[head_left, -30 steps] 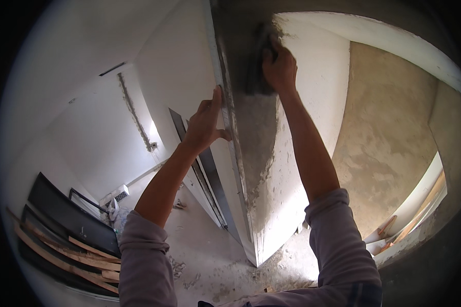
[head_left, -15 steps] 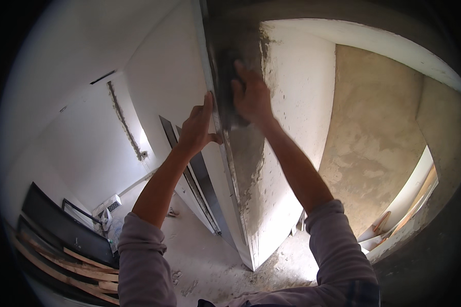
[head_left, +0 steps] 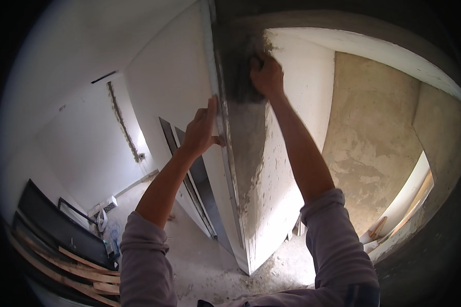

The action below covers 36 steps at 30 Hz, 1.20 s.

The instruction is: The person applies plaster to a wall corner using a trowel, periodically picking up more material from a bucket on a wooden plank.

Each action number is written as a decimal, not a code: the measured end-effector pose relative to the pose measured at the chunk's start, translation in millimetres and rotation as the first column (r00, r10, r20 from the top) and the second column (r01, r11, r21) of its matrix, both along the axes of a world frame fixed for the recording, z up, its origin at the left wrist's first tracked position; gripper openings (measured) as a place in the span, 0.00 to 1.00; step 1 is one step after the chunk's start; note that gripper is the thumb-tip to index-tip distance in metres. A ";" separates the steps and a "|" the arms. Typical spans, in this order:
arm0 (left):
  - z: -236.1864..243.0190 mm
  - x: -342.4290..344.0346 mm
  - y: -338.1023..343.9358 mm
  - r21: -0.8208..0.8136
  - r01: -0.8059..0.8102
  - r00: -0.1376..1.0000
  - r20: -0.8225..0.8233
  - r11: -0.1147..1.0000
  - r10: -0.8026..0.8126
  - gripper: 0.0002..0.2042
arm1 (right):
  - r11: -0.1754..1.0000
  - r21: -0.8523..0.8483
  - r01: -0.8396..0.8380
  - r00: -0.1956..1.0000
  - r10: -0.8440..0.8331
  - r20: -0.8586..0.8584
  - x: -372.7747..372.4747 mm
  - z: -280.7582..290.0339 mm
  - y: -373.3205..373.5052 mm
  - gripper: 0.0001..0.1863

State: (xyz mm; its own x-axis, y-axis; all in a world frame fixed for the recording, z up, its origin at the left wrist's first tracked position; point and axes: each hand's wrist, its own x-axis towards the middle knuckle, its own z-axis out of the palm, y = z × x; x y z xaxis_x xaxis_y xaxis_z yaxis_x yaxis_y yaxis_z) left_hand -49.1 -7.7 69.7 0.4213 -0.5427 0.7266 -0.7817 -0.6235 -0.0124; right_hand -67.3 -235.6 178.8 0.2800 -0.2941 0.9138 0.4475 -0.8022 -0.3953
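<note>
My right hand [head_left: 265, 75] grips a trowel [head_left: 243, 82] on the corner's [head_left: 225, 153] wet plaster, left hand [head_left: 201, 130] open against that corner; next, steady pressure downward.

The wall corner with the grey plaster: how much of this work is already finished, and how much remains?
Done: a dark, wet-looking band of grey plaster covers the upper part beside the wall corner. In hand: the right hand presses into that band, though any tool is hidden; the left hand steadies against the corner edge. Left: lower down, the coat thins into ragged streaks and splashes over white wall.
</note>
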 end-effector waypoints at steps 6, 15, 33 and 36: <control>5.0 -8.0 9.4 0.032 -0.087 0.993 -0.076 0.996 0.089 0.69 | 0.974 -0.111 -0.196 0.976 0.205 0.073 -18.5 -47.5 50.0 0.23; 1.0 -1.0 3.4 0.017 -0.051 0.996 -0.068 0.999 0.052 0.69 | 0.998 0.038 -0.047 0.986 0.052 -0.159 -4.8 -1.5 12.8 0.26; -1.0 -0.2 -0.5 -0.015 0.034 0.996 0.089 0.999 -0.033 0.68 | 0.979 0.201 -0.033 0.994 0.053 -0.098 19.4 1.4 -28.5 0.24; -0.6 1.3 -0.2 0.004 -0.035 0.999 0.039 0.999 0.035 0.68 | 0.995 0.100 -0.015 0.990 0.028 -0.137 14.2 15.7 -14.7 0.25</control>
